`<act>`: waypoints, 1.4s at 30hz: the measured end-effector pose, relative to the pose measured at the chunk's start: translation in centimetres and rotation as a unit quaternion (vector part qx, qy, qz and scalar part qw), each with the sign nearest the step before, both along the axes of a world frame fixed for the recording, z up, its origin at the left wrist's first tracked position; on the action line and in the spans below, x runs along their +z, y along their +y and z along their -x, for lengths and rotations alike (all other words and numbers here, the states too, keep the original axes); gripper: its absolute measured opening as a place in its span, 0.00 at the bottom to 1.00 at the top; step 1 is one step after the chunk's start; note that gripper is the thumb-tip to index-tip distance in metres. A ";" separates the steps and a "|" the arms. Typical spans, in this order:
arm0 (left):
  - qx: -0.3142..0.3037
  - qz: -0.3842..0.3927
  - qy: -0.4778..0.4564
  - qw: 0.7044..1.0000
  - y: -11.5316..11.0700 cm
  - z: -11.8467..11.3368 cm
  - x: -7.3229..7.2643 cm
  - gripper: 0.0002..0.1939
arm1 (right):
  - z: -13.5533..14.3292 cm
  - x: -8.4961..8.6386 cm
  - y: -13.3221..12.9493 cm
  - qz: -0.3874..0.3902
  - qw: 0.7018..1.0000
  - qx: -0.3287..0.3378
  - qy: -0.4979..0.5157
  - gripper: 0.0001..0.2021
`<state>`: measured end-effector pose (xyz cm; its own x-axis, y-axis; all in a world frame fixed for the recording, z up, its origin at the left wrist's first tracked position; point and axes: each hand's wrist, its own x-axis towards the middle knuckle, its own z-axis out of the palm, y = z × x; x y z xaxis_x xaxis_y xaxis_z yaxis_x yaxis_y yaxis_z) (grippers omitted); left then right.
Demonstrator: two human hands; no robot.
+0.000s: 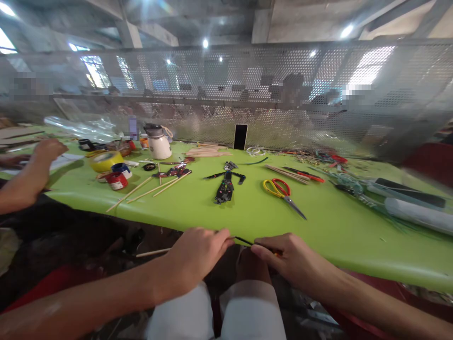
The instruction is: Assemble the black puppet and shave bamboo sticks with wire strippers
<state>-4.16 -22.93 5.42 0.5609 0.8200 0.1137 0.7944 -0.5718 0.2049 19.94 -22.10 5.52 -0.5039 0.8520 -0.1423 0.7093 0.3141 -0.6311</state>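
Near the table's front edge, my left hand (203, 250) is closed around a thin wooden stick (152, 253), whose pale end sticks out on the left. Between my hands runs a short, thin black strip (244, 241). My right hand (286, 252) pinches its right end between thumb and fingers. A small orange bit shows under the right palm; what it belongs to is hidden. Beyond my hands a flat black jointed puppet figure (225, 184) lies on the green table (198, 208). To its right are scissors (283, 191) with one yellow and one red handle.
Sticks (170, 184), paint jars (116, 180), yellow tape (106, 161) and a white jug (159, 144) stand at left. A phone (240, 137) leans against the mesh partition. A red-handled cutter (307, 175) and plastic rolls (417, 212) lie right. Another person's hand (49, 150) works far left.
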 end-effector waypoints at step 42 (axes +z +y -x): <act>-0.051 0.089 -0.287 0.952 6.7 -3.9 1.9 0.09 | -2.3 -7.6 10.6 -0.360 0.918 -0.089 -0.139 0.17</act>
<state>-0.30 -16.20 7.31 0.5254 0.8001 0.2897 0.4651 -0.5551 0.6896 22.21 -11.50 -2.10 -0.3766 0.8412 0.3879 0.8924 0.4418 -0.0917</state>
